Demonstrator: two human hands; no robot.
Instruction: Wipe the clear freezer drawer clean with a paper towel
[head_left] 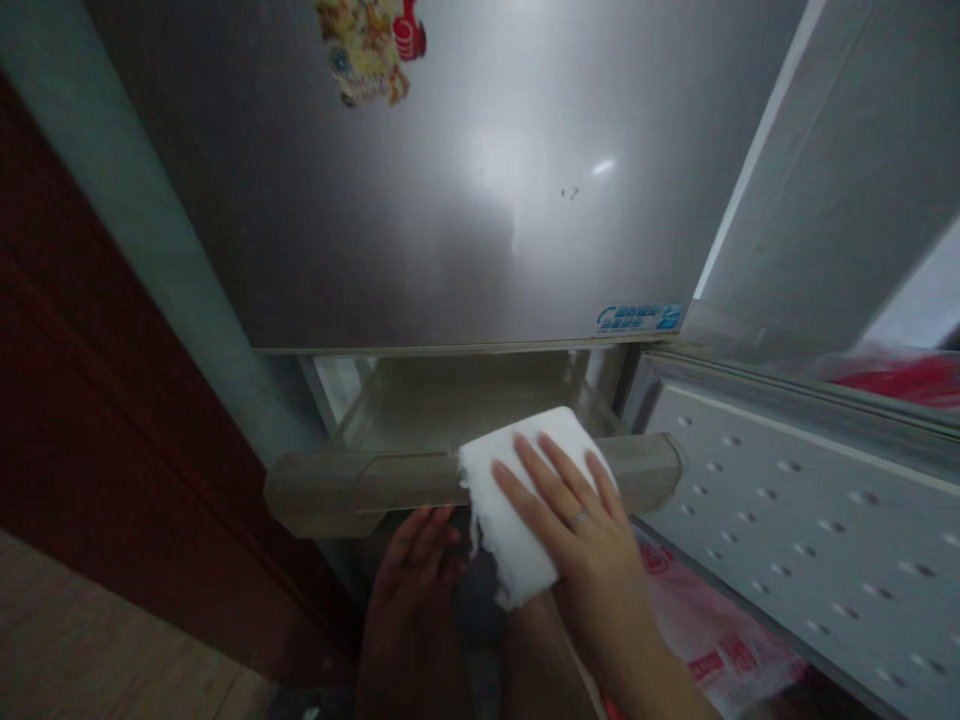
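Observation:
A clear plastic freezer drawer is pulled partly out below the fridge's upper door. My right hand lies over a folded white paper towel with a ragged left edge, keeping it against the drawer's front. Its fingers are stretched along the towel, and the thumb is hidden. Just under the drawer front is my left hand, its fingers loosely bent and apart, fingertips close to the lower edge. It holds nothing that I can see; whether it touches the drawer is unclear.
The silver upper door is closed and carries magnets. At right, the lower door stands swung open. Plastic bags lie beneath it. A dark red wooden panel borders the left side.

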